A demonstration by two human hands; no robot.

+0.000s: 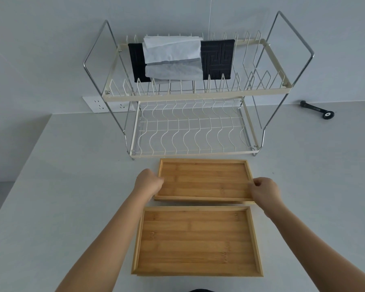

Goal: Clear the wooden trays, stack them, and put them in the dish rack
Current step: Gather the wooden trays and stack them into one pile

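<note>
Clearing appears complete: both wooden trays are bare, and nothing is seen inside either. Stacking and racking remain, judged from the layout.

The far tray [204, 180] lies at the centre of the frame on the tabletop [72, 186], just in front of the dish rack [196, 95]. The near tray [197, 241] lies directly below it in the frame, with a narrow gap between the two. The trays are not yet stacked, and neither is in the rack.

The far tray is held at both short ends. The left hand [149, 183] is closed over the tray's left rim. The right hand [264, 189] is closed on the right rim, with the fingers pinching its edge. Whether the tray is lifted clear of the tabletop cannot be told with certainty; its near right corner appears slightly raised.

Orientation: each tray lies flat, open side up. The long axis of each runs left to right across the frame, parallel to the front rail of the rack.

The rack's lower tier [194, 131] is unoccupied. On the upper tier, a white cloth [172, 51] and a dark mat [217, 60] are draped. A black tool [317, 109] lies at the right of the frame, well apart from the trays.
</note>
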